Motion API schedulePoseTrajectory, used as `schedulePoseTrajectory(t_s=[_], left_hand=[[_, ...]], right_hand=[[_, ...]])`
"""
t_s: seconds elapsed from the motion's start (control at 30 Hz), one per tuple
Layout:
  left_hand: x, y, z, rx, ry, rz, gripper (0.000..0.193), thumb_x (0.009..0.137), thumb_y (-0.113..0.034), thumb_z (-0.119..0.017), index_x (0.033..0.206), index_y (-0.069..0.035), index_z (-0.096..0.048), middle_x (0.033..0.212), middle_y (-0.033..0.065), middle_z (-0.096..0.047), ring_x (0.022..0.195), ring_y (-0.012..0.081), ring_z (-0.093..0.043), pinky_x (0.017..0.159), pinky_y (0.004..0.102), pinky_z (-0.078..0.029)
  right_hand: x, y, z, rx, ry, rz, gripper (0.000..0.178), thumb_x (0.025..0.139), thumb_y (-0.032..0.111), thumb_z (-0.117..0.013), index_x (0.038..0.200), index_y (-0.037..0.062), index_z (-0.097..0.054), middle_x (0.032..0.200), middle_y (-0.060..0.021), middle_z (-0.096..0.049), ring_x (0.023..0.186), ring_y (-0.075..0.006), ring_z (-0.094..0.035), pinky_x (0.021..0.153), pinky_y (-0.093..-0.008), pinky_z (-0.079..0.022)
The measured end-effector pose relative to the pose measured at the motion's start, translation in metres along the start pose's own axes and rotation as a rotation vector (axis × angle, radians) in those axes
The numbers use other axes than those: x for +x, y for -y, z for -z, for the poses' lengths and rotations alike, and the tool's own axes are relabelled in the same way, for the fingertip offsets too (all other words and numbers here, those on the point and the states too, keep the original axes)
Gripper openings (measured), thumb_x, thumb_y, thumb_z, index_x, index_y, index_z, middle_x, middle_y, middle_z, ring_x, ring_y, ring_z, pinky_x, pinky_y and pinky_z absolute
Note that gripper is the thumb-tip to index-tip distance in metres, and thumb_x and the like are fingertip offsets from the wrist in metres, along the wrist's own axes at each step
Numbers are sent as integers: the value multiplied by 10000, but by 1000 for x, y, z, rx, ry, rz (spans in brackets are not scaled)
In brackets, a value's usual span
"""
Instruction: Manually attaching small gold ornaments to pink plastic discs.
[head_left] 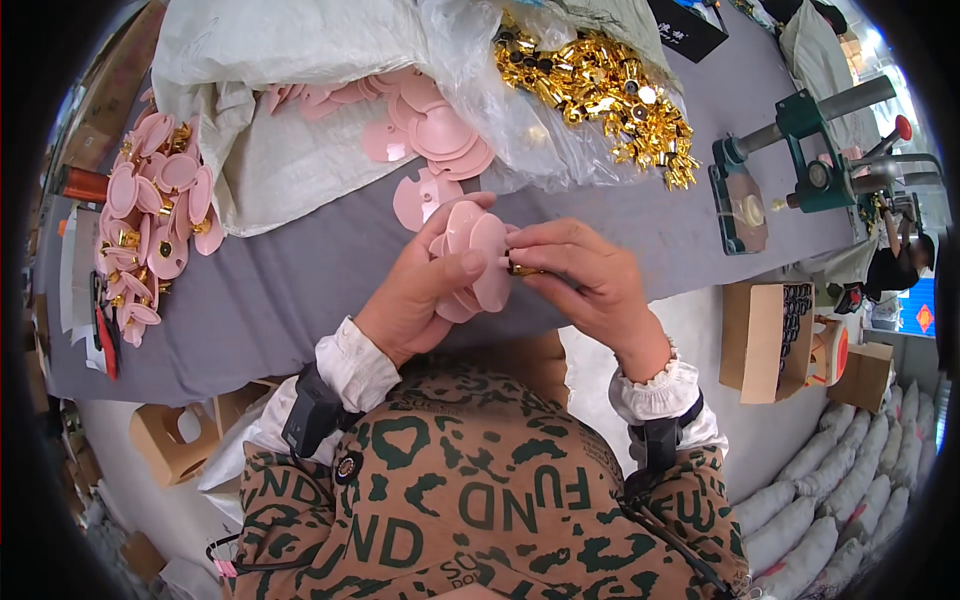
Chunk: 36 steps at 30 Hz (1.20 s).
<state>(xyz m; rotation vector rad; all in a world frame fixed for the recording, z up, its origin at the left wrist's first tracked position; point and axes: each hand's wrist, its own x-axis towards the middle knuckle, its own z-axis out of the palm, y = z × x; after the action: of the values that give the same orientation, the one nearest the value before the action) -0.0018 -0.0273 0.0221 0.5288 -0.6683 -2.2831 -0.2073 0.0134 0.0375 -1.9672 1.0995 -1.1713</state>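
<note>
My left hand (425,285) is closed around several pink plastic discs (487,258), held together as a stack above the table's near edge. Beside it my right hand (585,280) pinches a small gold and black fitting (522,268) against the face of the outermost disc. Whether the fitting sits in the disc or only touches it, I cannot tell. Just beyond my hands lie loose pink discs (440,142), spilling from a white woven sack (270,170). To their right, many gold fittings (600,90) pour out of a clear plastic bag (540,150).
At the left, pink discs with gold fittings (160,205) form a heap, near red-handled scissors (105,335). A green hand press (805,150) stands at the right on the grey tablecloth (290,290). Below it are an open carton (750,345) and stacked pale sacks (830,490).
</note>
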Motion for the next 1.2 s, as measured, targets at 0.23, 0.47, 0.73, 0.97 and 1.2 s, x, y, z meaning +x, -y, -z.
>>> schedulePoseTrajectory(t_s=[0.23,0.47,0.73,0.97,1.2], left_hand=[[-6,4,-7,53,-64,77,709,832,-177,-741,1395,-60,-327,1139,77,-563,1024,161,-569,850,300,-499],[-18,13,2,628,-43,-217,826,756,-174,-806,1423,-93,-325,1280,82,-460,1152,182,-505,917,308,-461],[-43,-14,36,1017,-4,-310,850,698,-185,-848,1394,-103,-368,1311,107,-393,1206,254,-476,936,394,-500],[-81,-214,95,1448,-947,-898,513,716,-110,-776,1126,-11,-485,1000,64,-555,893,174,-561,783,323,-509],[-126,-288,121,1366,-989,-1356,520,867,-162,-709,1265,47,-447,1237,142,-521,1218,223,-488,1010,283,-393]], right_hand=[[-2,7,6,-317,103,228,275,762,-6,-707,1032,41,-686,1060,-106,-674,920,-267,-645,786,-348,-534],[-20,10,-24,385,-128,-531,203,828,8,-700,1030,3,-704,1004,-85,-704,878,-148,-666,776,-295,-545],[2,4,-56,755,49,-789,359,840,-20,-655,1197,-5,-624,1111,-91,-667,983,-154,-637,866,-271,-518],[-24,-18,-27,353,-226,-512,370,877,-7,-627,1245,11,-599,1209,-77,-631,1072,-158,-609,938,-288,-477],[-31,-33,-1,-51,-350,-497,203,875,42,-652,1075,29,-688,1002,-115,-692,907,-165,-664,793,-266,-513]])
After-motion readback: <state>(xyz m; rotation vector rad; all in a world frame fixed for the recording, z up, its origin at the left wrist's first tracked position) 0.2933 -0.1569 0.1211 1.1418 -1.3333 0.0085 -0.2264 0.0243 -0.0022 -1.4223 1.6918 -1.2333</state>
